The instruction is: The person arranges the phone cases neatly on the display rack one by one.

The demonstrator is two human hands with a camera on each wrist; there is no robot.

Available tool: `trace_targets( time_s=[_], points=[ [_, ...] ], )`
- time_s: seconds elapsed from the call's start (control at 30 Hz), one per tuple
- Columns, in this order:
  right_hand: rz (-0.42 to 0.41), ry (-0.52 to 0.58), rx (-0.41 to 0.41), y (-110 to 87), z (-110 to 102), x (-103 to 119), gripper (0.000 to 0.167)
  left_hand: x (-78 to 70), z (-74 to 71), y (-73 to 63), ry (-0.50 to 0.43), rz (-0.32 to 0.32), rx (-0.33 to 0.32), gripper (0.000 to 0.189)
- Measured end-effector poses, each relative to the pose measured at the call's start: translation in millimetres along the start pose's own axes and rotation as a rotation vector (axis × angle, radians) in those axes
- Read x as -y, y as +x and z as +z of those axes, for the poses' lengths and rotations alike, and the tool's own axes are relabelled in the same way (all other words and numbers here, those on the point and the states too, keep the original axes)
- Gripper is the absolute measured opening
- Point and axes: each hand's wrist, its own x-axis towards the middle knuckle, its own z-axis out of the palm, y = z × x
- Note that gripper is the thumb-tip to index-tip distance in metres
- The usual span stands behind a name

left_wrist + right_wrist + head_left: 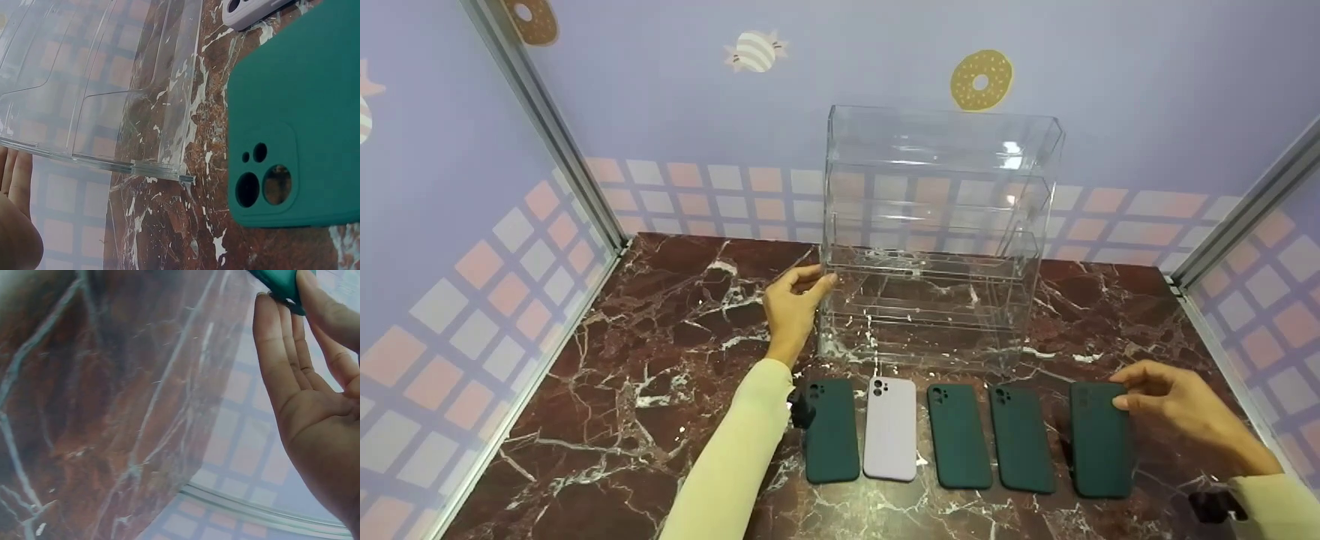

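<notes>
A clear, tiered acrylic display rack [937,266] stands on the marbled table. At its left side is my left hand [795,304], fingertips right at the edge and thumb apart from the fingers; the left wrist view shows straight fingers [20,183] against the rack's side. My right hand [1181,397] pinches the upper right corner of the rightmost dark green phone case [1099,450] between thumb and fingers. The right wrist view shows only a corner of that green case [281,287]. Three more green cases, such as the leftmost one [832,435], lie in the row.
A pale lilac phone case [891,431] lies second from the left in the row, in front of the rack. Patterned lilac wall panels [697,120] with metal corner posts enclose the dark red marbled table [645,360] at the back and sides.
</notes>
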Motion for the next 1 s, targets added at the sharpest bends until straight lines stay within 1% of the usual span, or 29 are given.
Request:
trace_targets(
  time_s=[0.1,0.17,0.23,0.3,0.4,0.53,0.63,0.87,1.0],
  points=[
    [-0.012,0.064,-0.024,1.5,-2.3,7.9,0.023,0.6,-0.1,0.1,0.001,0.008,-0.007,0.027],
    [-0.001,0.122,-0.044,3.4,-4.1,14.5,0.023,0.8,0.1,0.3,-0.004,0.007,-0.011,0.027],
    [0.009,0.140,-0.076,6.8,-6.5,20.8,0.023,0.7,0.4,0.3,-0.011,0.004,-0.018,0.026],
    [0.004,0.125,-0.117,11.6,-9.5,27.2,0.023,0.4,0.7,0.1,-0.018,-0.001,-0.028,0.025],
    [-0.010,0.057,-0.195,19.8,-14.3,36.8,0.023,-0.5,1.3,-0.7,-0.031,-0.009,-0.035,0.024],
    [-0.039,0.047,-0.260,31.7,-19.7,49.4,0.023,-1.2,2.6,-1.6,-0.024,-0.017,-0.033,0.023],
    [-0.054,0.063,-0.285,42.4,-21.9,60.1,0.025,-1.5,2.9,-2.0,-0.011,-0.021,-0.037,0.023],
    [-0.036,0.130,-0.318,67.9,-24.3,92.0,0.030,-0.8,3.4,-3.7,-0.027,-0.037,-0.048,0.024],
    [-0.065,0.143,-0.336,82.5,-27.4,105.1,0.029,0.1,4.8,-3.8,-0.030,-0.017,-0.057,0.023]
  ],
)
